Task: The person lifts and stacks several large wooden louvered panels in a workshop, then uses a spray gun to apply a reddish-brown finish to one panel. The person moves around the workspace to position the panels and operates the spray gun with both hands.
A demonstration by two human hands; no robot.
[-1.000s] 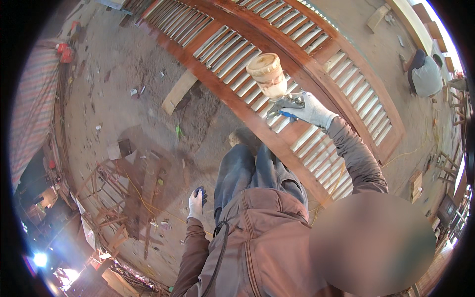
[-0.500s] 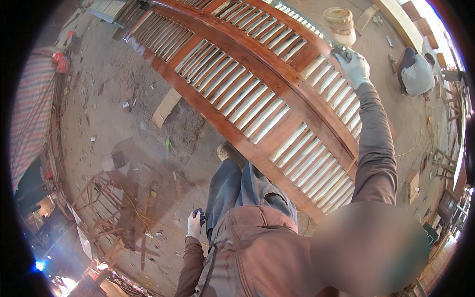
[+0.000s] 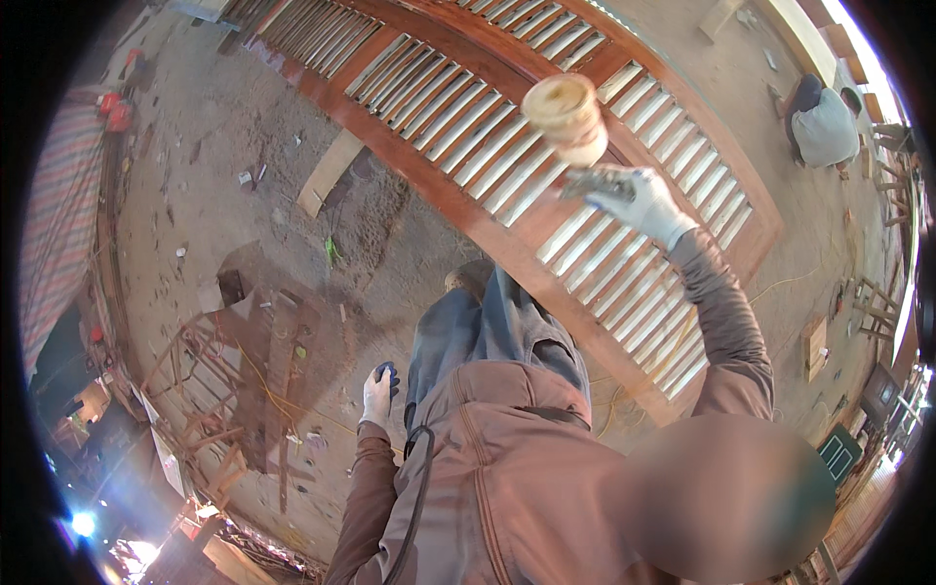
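Observation:
My right hand [image 3: 639,203], in a white glove, grips a spray gun [image 3: 597,185] with a pale, stained cup [image 3: 568,119] on top. The gun is held above the louvred wooden panel [image 3: 570,229], which has a reddish-brown frame and rows of pale slats. Motion blurs the gun and cup; the trigger cannot be made out. My left hand [image 3: 378,395], gloved in white with dark blue at the fingers, hangs low beside my left leg. Its fingers are curled, and whatever they may hold is hidden.
A wooden board [image 3: 330,174] lies on the dirt floor left of the panel. Wooden frames [image 3: 210,390] are piled at lower left, with a yellow hose [image 3: 273,395] among them. Another person [image 3: 824,132] crouches at far right, near a long beam [image 3: 795,39].
My right hand has swung the spray gun left and nearer, from the panel's far edge to over its middle. My left hand has shifted slightly nearer, and my body has turned a little.

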